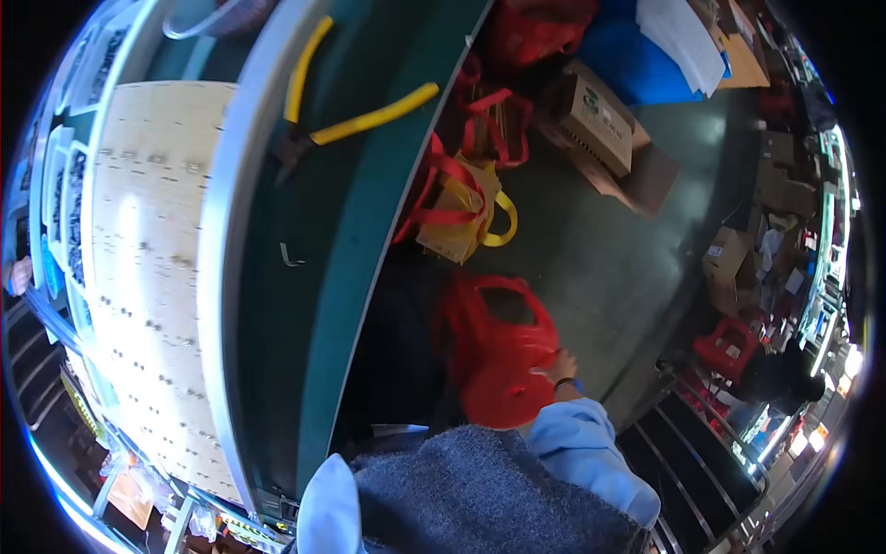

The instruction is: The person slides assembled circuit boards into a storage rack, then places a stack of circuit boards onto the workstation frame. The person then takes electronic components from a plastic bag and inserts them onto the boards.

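My right hand (562, 367), in a light blue sleeve with a dark band at the wrist, is at the edge of a red plastic chair (508, 383) on the floor. Its fingers look closed on the rim. An opening shows in the chair's upper part. My left hand is out of sight; only a light blue sleeve (329, 508) appears at the bottom. On the dark green bench top (277, 369) lies a pair of pliers (318, 129) with spread yellow handles. A small bent pale strip (292, 258) rests below them.
A pale board (152, 277) with rows of small metal pieces lies left of the bench. Beyond the chair are a yellow bag (459, 217), red bags and an open carton (600, 125). A black slatted rack (683, 471) stands at right. Another person's hand (18, 275) shows far left.
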Motion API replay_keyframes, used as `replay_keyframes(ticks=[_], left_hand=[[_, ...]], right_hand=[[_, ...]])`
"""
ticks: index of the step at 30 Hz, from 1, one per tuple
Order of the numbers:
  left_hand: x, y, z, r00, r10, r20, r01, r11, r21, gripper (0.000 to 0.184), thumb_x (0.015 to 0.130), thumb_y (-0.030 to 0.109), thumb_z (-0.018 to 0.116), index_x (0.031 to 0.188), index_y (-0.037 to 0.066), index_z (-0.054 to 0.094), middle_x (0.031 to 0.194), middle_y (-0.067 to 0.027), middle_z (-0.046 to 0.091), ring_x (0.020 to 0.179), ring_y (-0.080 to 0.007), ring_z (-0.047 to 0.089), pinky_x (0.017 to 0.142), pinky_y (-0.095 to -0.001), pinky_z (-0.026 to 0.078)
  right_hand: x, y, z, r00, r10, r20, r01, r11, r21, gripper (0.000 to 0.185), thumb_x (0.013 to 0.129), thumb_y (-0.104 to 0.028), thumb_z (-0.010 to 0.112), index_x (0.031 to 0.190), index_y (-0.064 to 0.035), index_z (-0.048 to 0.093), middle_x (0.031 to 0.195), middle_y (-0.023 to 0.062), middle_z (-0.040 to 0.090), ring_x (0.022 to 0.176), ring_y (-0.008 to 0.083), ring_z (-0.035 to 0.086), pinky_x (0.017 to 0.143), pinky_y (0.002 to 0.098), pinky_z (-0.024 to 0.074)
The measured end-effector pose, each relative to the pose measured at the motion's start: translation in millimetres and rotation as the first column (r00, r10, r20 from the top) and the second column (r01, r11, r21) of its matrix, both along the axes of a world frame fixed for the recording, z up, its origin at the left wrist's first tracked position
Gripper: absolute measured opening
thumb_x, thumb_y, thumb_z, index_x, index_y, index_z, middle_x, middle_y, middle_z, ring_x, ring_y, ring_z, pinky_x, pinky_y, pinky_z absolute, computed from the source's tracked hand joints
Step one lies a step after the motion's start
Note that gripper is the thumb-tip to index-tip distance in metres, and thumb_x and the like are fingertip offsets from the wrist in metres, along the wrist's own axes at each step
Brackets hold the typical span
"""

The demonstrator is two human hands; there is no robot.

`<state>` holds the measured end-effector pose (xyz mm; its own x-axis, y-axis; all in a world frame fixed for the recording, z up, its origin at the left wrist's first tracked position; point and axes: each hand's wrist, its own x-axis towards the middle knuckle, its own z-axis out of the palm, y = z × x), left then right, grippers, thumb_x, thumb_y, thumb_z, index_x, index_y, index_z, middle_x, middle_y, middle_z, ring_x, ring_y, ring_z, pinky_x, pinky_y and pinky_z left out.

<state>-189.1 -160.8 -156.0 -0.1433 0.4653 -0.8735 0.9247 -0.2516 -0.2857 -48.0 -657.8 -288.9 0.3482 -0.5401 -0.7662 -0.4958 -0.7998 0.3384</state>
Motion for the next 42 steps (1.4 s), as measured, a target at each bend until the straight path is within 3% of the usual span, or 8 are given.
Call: replay_keyframes(ticks=[5,20,26,28,30,35,37,42], left_hand=[[12,-6,14,0.995,0.061,0.076,-0.06,0.998,-0.012,0.028,0.078,0.02,0.052,0.096,0.0,0.059,0.089,-0.0185,0.061,0.08,-0.0279,0.058,0.072,-0.0343,0.045],[-82,-65,-23,0.958,0.272,0.095,-0.273,0.962,-0.005,0.025,0.078,0.018,0.052,0.094,0.0,0.06,0.085,-0.0191,0.061,0.077,-0.0291,0.059,0.07,-0.035,0.046],[-138,-78,-70,0.967,0.256,-0.008,-0.256,0.963,-0.087,0.024,0.078,0.017,0.052,0.093,0.0,0.061,0.084,-0.0194,0.061,0.076,-0.0296,0.059,0.07,-0.0353,0.046],[-142,-78,-72,0.975,0.219,-0.03,-0.221,0.967,-0.124,0.024,0.078,0.017,0.052,0.093,0.0,0.061,0.083,-0.0195,0.061,0.076,-0.0297,0.059,0.069,-0.0354,0.046],[-127,-74,-66,0.987,0.161,-0.022,-0.162,0.972,-0.171,0.024,0.078,0.017,0.052,0.092,0.0,0.061,0.083,-0.0196,0.061,0.075,-0.0299,0.059,0.069,-0.0355,0.046],[8,-31,38,0.974,-0.081,0.21,0.116,0.98,-0.161,0.023,0.078,0.016,0.052,0.092,0.0,0.061,0.082,-0.0198,0.061,0.074,-0.0303,0.059,0.068,-0.0357,0.046],[45,-22,103,0.654,0.007,0.756,0.005,1.0,-0.013,0.026,0.079,0.016,0.048,0.096,-0.001,0.059,0.078,-0.0212,0.06,0.075,-0.03,0.06,0.07,-0.0345,0.046],[81,-8,163,0.205,0.052,0.977,0.102,0.992,-0.075,0.028,0.08,0.016,0.05,0.101,-0.001,0.056,0.092,-0.017,0.06,0.085,-0.0293,0.059,0.075,-0.0352,0.047]], right_hand=[[2,113,-40,0.991,0.13,-0.032,-0.124,0.983,0.136,0.043,0.082,-0.028,0.045,0.122,-0.015,0.038,0.106,0.0201,0.048,0.093,0.0383,0.053,0.073,0.0398,0.0488],[134,81,-64,0.906,0.311,0.286,-0.403,0.838,0.367,0.029,0.08,-0.015,0.052,0.106,-0.0027,0.049,0.089,0.0122,0.055,0.086,0.0231,0.054,0.075,0.0333,0.0449],[206,86,-119,0.642,-0.095,0.761,-0.563,0.616,0.551,0.026,0.081,-0.009,0.052,0.106,-0.0023,0.05,0.086,0.0109,0.056,0.082,0.0187,0.055,0.071,0.0294,0.046],[235,111,-92,0.41,-0.31,0.858,-0.7,0.496,0.514,0.025,0.081,-0.007,0.052,0.106,-0.0022,0.051,0.085,0.0105,0.056,0.08,0.0172,0.055,0.07,0.0281,0.0463],[245,213,116,0.085,-0.315,0.945,-0.776,0.574,0.261,0.021,0.08,-0.006,0.057,0.098,0.0029,0.052,0.087,0.0072,0.056,0.076,0.0114,0.051,0.069,0.0245,0.0439],[286,301,245,0.099,-0.513,0.853,-0.95,0.205,0.234,0.012,0.08,0.0,0.054,0.092,0.0018,0.056,0.083,0.0052,0.058,0.071,0.0099,0.053,0.063,0.0223,0.044],[288,346,286,-0.022,-0.441,0.897,-1.0,0.007,-0.021,0.014,0.075,0.004,0.058,0.088,0.0006,0.058,0.08,0.0092,0.058,0.068,0.014,0.056,0.062,0.0227,0.0445],[317,414,325,-0.145,-0.187,0.972,-0.959,-0.215,-0.184,0.011,0.07,-0.004,0.062,0.081,-0.001,0.061,0.076,0.011,0.059,0.07,0.0243,0.058,0.063,0.0295,0.0458]])
